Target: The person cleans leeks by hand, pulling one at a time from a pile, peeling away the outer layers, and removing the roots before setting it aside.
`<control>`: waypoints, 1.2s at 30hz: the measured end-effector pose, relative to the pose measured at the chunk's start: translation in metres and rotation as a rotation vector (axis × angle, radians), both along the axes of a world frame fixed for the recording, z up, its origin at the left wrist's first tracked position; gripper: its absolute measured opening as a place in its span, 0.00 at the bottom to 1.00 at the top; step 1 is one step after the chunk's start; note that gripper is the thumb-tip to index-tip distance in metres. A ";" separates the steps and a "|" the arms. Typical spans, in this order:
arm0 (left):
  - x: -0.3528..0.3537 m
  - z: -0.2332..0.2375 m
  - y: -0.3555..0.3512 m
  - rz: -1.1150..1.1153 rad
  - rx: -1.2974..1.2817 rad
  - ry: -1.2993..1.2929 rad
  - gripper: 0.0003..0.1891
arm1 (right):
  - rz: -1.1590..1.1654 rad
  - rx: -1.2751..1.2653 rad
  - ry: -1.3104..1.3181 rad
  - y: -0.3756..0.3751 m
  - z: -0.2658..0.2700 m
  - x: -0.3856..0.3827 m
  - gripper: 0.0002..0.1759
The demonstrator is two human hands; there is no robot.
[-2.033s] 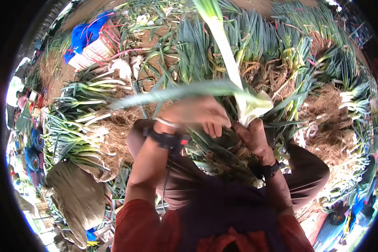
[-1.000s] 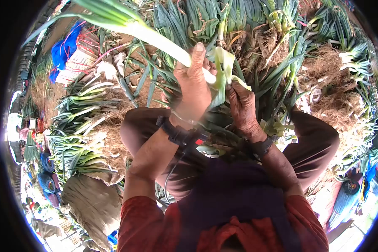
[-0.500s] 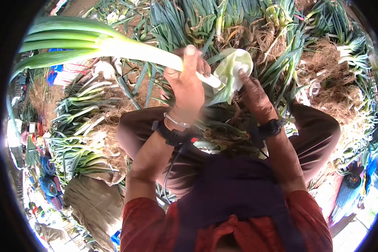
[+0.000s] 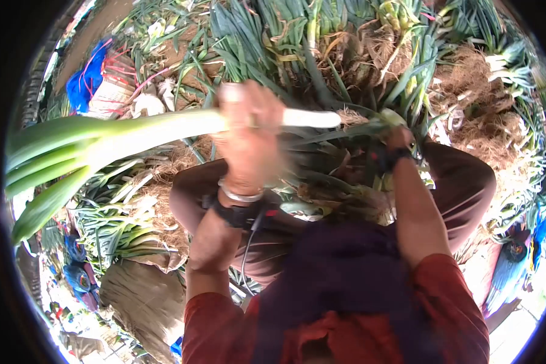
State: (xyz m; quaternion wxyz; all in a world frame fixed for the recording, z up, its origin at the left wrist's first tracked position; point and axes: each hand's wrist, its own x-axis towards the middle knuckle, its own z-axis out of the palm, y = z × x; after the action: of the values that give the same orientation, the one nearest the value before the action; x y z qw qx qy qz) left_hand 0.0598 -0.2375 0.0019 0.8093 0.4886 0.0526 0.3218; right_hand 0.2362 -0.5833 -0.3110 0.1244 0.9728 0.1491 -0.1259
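Observation:
A leek (image 4: 164, 126) lies level across the view, its green leaves fanned out at the left and its white root end with a tuft of roots at the right. Wrapped round its white shank is my left hand (image 4: 249, 118), blurred by motion. My right hand (image 4: 398, 137) is low on the right, near my knee, closed on a peeled leek leaf (image 4: 392, 116); its fingers are partly hidden. Between my legs lie stripped leaves (image 4: 327, 188) in a loose heap.
Bundles of leeks (image 4: 249, 45) stand ahead, with root masses (image 4: 479, 97) to the right. More leeks (image 4: 112, 209) lie at the left beside a brown cloth sack (image 4: 142, 297). A blue bag (image 4: 86, 82) with pink ties is at the upper left.
My right hand has pulled a leaf off the leek and moved right and down with it. My left hand has shifted slightly left, and the leek now lies more level.

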 end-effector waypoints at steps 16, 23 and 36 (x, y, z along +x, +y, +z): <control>0.005 0.031 0.074 0.091 -0.260 -0.161 0.20 | 0.547 1.069 -0.048 0.146 0.302 -0.120 0.23; 0.019 0.017 0.075 0.083 -0.369 -0.108 0.18 | 0.632 1.005 -0.225 0.187 0.286 -0.115 0.24; 0.018 0.008 0.088 0.023 -0.296 -0.155 0.13 | 0.577 1.256 0.095 0.191 0.268 -0.142 0.17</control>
State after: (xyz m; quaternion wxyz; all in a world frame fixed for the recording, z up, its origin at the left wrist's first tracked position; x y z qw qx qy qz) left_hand 0.0783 -0.1500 0.0102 0.8702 0.3373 0.0425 0.3566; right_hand 0.0944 -0.3928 -0.0429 -0.4406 0.7754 0.4520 -0.0199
